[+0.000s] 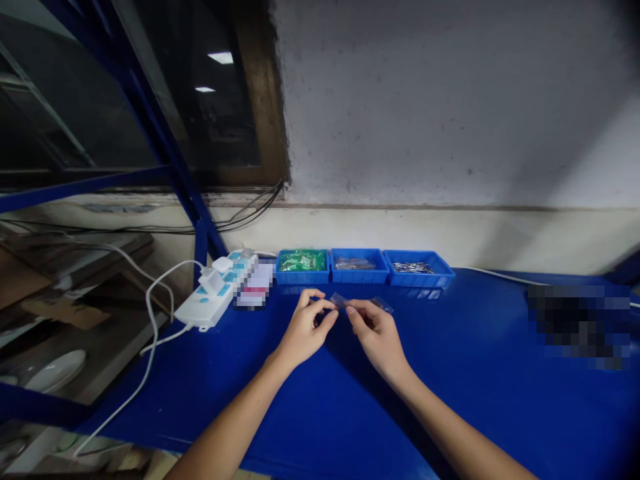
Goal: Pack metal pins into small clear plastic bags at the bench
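Observation:
Between my two hands, above the blue table, is a small clear plastic bag (pixel 339 300). My left hand (pixel 309 328) pinches its left side with thumb and fingertips. On the other side, the thumb and forefinger of my right hand (pixel 379 335) are closed on the bag. Whatever may be inside it is too small to make out. Just behind my right hand, another clear plastic packet (pixel 382 305) lies on the table, partly hidden by the fingers.
Three blue bins stand along the wall: one with green pieces (pixel 303 260), one with brownish pieces (pixel 353 264), one with thin metal pieces (pixel 413 267). A white power strip (pixel 217 297) with plugs and cables lies left. A blurred dark object (pixel 580 327) sits right.

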Demonstrator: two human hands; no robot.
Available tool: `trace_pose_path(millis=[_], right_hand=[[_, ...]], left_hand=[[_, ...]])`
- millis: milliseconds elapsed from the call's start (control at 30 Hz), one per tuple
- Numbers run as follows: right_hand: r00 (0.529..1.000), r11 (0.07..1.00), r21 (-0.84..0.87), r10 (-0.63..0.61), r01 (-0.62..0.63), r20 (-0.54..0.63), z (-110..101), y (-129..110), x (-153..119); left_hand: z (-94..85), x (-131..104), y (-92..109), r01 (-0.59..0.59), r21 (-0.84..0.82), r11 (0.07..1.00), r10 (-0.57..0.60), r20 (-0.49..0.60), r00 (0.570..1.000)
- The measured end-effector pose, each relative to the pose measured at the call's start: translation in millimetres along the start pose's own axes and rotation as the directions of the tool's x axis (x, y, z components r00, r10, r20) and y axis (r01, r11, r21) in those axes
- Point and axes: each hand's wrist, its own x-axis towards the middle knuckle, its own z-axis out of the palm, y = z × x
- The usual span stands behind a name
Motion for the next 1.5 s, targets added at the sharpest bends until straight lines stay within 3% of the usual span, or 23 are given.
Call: trace_pose_path(millis=[200, 367, 433, 500, 600, 667, 767, 933, 1067, 1200, 1333, 1500], right_hand=[[0.986, 0.982, -0.101, -0.156, 0.161, 0.061, 2.6, 1.9, -5.8], [0.967, 0.959, -0.138, -0.232, 0.246, 0.107, 0.7, 0.3, -6.4], [0.983, 0.979, -0.116, -0.159, 0.168, 0.087, 0.8, 0.1, -4.7], [0.998, 1.000, -0.029, -0.009, 0.011, 0.066, 1.1, 0.8, -2.3], [0.968, 0.949, 0.196, 0.232, -0.246, 0.092, 1.5, 2.4, 0.8], [0.945, 0.893, 0.307, 0.304, -0.328, 0.124, 1.6, 2.8, 1.8], [0.937, 0.852, 0.391, 0.327, -0.349, 0.125, 2.1, 3.2, 2.5], [0.936, 0.859, 0.385, 0.349, -0.337, 0.041, 0.8, 9.4, 5.8], [0.975, 0.951, 0.226, 0.220, -0.210, -0.017, -0.4, 14.5, 6.6], [0.999, 0.999, 0.028, -0.032, 0.032, 0.001, 2.3, 11.4, -1.2], [0.959, 0.951, -0.128, -0.277, 0.283, 0.062, 4.4, 0.3, -12.2], [0.927, 0.917, -0.139, -0.365, 0.373, 0.083, 3.3, -9.6, -16.9]], left_hand=[[-2.7, 4.0, -2.2, 0.232, -0.254, 0.939, -0.214, 0.095, 0.972], [-2.8, 4.2, 0.3, 0.162, -0.195, 0.967, -0.168, -0.018, 0.986], [-4.6, 3.8, 3.3, 0.080, -0.100, 0.992, -0.089, -0.089, 0.992], [-6.8, 2.7, 6.7, -0.033, 0.014, 0.999, 0.034, -0.123, 0.992], [-8.0, -0.3, 10.1, -0.212, 0.137, 0.968, 0.221, -0.056, 0.974], [-6.8, -2.6, 10.8, -0.294, 0.189, 0.937, 0.294, 0.031, 0.955], [-3.9, -4.7, 11.3, -0.314, 0.213, 0.925, 0.295, 0.118, 0.948], [-3.2, -3.3, 13.7, -0.162, 0.225, 0.961, 0.123, 0.180, 0.976], [-4.9, -1.0, 12.1, -0.046, 0.245, 0.968, 0.001, 0.180, 0.984], [-7.0, -0.3, 8.9, 0.030, 0.140, 0.990, -0.043, 0.090, 0.995], [-11.3, -0.4, 12.5, -0.021, 0.066, 0.998, 0.023, -0.025, 0.999], [-13.9, -1.3, 19.2, -0.112, 0.112, 0.987, 0.118, -0.051, 0.992]])
